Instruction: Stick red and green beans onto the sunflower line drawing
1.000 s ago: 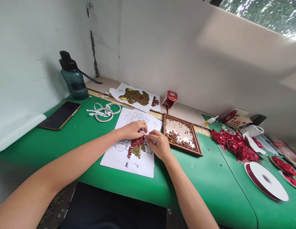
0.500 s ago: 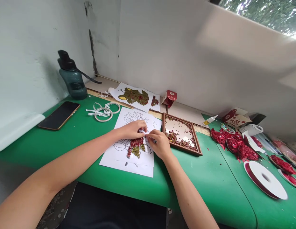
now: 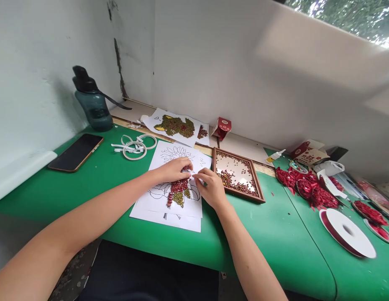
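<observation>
A white sheet with a printed flower drawing [image 3: 157,161] lies in front of me, on top of another sheet. Red and green beans [image 3: 178,194] cover part of its lower middle. My left hand [image 3: 178,168] rests on the sheet just above the beans, its fingers curled and closed; a small whitish bit shows by its fingertips, too small to name. Close beside it on the right, my right hand [image 3: 209,186] has thumb and forefinger pinched together near the left fingertips. Whatever it pinches is too small to make out.
Right of the sheet stands a brown-framed tray [image 3: 235,165] of loose beans. Tape rings [image 3: 134,150], a phone [image 3: 77,152] and a bottle [image 3: 94,106] are at left. A glue bottle [image 3: 275,156], red decorations [image 3: 320,194] and a ribbon spool [image 3: 351,234] lie right.
My right hand has moved slightly away from the left fingertips, and its fingers are raised a little. The left hand stays in nearly the same place. The whole view has shifted slightly.
</observation>
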Available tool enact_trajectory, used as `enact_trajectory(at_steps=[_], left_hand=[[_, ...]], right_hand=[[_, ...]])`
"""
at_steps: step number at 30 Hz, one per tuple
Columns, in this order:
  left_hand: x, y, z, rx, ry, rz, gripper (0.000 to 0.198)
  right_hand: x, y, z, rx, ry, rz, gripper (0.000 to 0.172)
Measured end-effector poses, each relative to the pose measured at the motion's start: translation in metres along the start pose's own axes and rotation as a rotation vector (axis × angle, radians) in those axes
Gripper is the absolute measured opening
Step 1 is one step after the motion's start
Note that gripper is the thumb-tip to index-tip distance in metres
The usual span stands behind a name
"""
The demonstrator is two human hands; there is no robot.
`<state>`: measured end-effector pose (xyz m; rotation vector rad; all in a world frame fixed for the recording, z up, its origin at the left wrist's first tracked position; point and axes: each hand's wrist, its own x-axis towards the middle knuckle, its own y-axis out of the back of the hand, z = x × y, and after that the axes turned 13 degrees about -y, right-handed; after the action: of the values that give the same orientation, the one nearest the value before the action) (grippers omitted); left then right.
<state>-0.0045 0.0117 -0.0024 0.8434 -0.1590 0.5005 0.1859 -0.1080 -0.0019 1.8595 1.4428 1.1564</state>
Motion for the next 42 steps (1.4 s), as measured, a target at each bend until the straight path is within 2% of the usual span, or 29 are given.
enact_trajectory(at_steps=[3,5,7,9,12,22,27,30,34,37,42], left_hand=[[0.001,0.001,0.003,-0.018,0.051,-0.007,0.017],[0.0,0.001,0.005,-0.029,0.057,-0.017,0.018],[-0.001,0.002,0.006,-0.035,0.054,-0.024,0.02],[-0.001,0.002,0.007,-0.034,0.045,-0.027,0.02],[-0.002,0.003,0.007,-0.033,0.028,-0.034,0.02],[-0.002,0.006,0.006,-0.039,0.014,-0.054,0.026],[0.001,0.009,0.004,-0.255,0.138,0.016,0.023],[0.001,0.012,0.0,-0.328,0.171,0.034,0.026],[-0.002,0.012,-0.002,-0.277,0.101,-0.038,0.037],[-0.004,0.01,-0.002,-0.24,0.056,-0.066,0.032],[-0.004,0.01,-0.001,-0.222,0.045,-0.071,0.031]], right_hand=[[0.003,0.015,0.015,0.048,-0.172,0.208,0.023],[0.004,0.027,0.033,-0.002,-0.327,0.314,0.023],[0.005,0.037,0.051,-0.091,-0.461,0.304,0.025],[0.004,0.043,0.065,-0.14,-0.522,0.224,0.025],[0.003,0.045,0.071,-0.149,-0.542,0.152,0.025],[0.007,0.043,0.069,-0.207,-0.574,0.064,0.019],[0.006,0.04,0.071,-0.333,-0.526,0.007,0.022],[0.004,0.042,0.072,-0.286,-0.516,0.017,0.02],[0.002,0.048,0.073,-0.157,-0.539,0.02,0.025],[0.002,0.052,0.073,-0.105,-0.568,0.048,0.032],[0.002,0.053,0.071,-0.089,-0.558,-0.011,0.025]])
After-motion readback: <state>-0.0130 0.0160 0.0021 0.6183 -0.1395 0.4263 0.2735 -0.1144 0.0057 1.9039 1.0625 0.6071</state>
